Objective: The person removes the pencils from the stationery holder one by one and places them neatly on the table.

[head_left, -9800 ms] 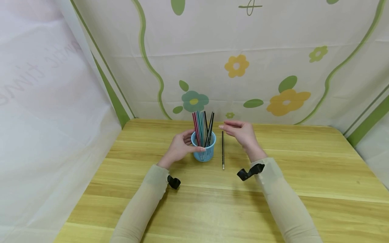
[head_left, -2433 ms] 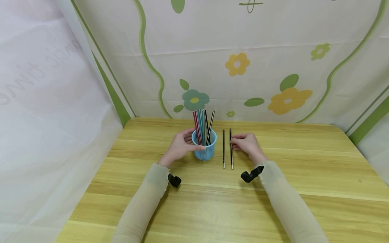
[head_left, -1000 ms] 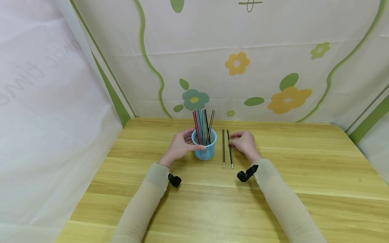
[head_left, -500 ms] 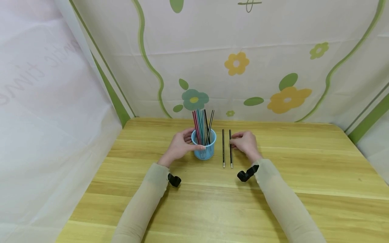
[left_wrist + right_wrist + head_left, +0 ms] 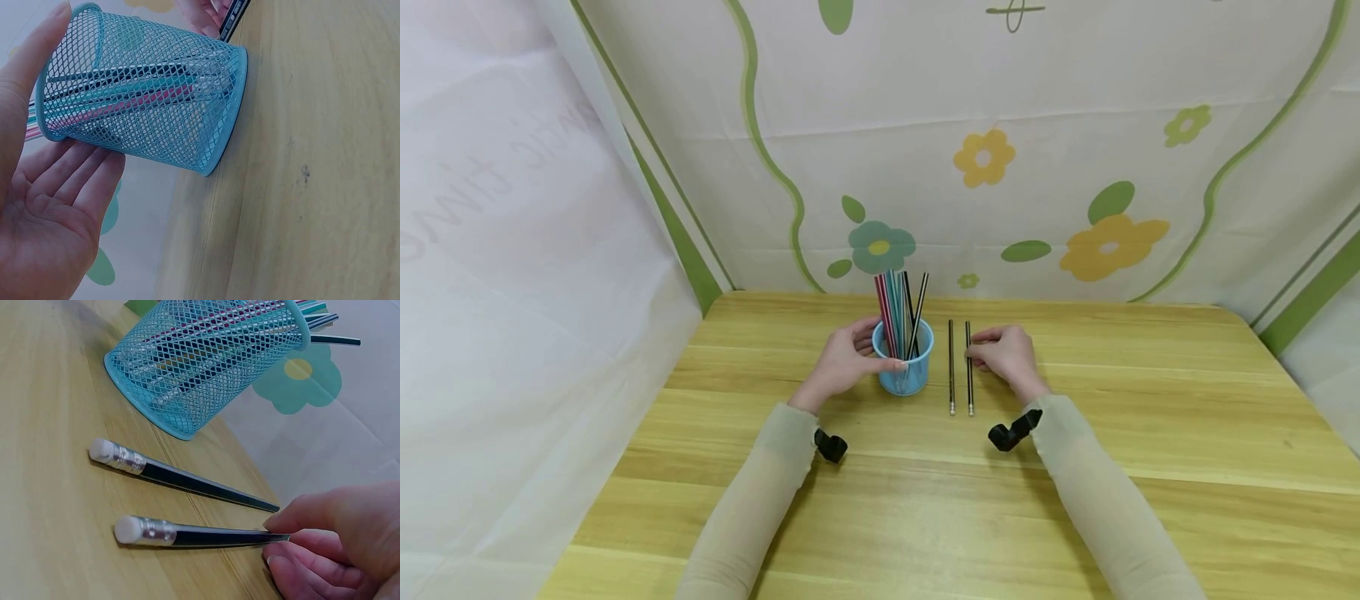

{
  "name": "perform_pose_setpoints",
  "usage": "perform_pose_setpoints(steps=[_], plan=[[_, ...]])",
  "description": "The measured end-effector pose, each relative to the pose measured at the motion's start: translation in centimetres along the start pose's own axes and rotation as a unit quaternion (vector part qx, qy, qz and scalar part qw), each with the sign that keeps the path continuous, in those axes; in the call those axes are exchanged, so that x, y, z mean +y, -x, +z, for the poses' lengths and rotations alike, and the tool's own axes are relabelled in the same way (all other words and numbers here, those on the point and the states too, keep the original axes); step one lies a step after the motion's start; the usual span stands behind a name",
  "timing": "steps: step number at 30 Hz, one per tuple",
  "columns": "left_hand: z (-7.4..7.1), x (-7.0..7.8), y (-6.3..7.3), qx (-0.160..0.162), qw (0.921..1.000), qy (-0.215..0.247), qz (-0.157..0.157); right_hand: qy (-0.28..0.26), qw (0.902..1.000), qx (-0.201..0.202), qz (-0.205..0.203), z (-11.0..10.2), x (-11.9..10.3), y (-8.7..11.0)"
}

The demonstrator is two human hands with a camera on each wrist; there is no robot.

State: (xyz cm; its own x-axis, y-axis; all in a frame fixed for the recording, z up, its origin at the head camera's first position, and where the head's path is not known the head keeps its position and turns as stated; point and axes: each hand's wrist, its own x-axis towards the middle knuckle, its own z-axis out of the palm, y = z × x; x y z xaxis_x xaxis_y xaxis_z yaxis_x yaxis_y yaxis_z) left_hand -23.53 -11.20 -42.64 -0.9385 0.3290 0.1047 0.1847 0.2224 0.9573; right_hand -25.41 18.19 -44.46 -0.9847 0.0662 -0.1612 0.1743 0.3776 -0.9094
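A light-blue mesh pen holder (image 5: 904,379) stands upright on the table, with several pink, teal and black pencils (image 5: 895,312) leaning inside. My left hand (image 5: 842,360) holds it from the left, thumb at the near side of the rim and fingers behind it. To the right lie two black pencils, side by side and roughly parallel, their white erasers facing me. The inner pencil (image 5: 200,482) lies untouched. My right hand (image 5: 1006,354) pinches the outer pencil (image 5: 212,537) between thumb and fingers, towards its far end; the fingers hide that end in the right wrist view.
The wooden table (image 5: 895,517) reaches back to a white curtain (image 5: 925,83) printed with flowers. Another white curtain (image 5: 512,333) hangs along the left side. Each wrist carries a black camera mount (image 5: 831,446).
Since the oldest frame, a second black pencil has come to lie right of the first. Over the last second it has swung from slanted to nearly parallel. The left hand has kept its place.
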Motion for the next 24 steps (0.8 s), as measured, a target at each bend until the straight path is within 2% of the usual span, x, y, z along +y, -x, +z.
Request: perform_pose_setpoints(steps=[11,15,24], plan=[[0.1,0.1,0.1,0.004,1.0000,-0.002,0.001,-0.007,0.9999,0.009,-0.011,-0.5,0.0,-0.1],[0.1,0.1,0.1,0.004,1.0000,0.000,-0.002,-0.025,0.9995,0.010,-0.018,-0.8,-1.0,0.2],[0.1,0.0,0.0,0.003,1.0000,-0.002,-0.003,-0.105,0.9926,-0.021,-0.058,-0.9,-4.2,1.2]])
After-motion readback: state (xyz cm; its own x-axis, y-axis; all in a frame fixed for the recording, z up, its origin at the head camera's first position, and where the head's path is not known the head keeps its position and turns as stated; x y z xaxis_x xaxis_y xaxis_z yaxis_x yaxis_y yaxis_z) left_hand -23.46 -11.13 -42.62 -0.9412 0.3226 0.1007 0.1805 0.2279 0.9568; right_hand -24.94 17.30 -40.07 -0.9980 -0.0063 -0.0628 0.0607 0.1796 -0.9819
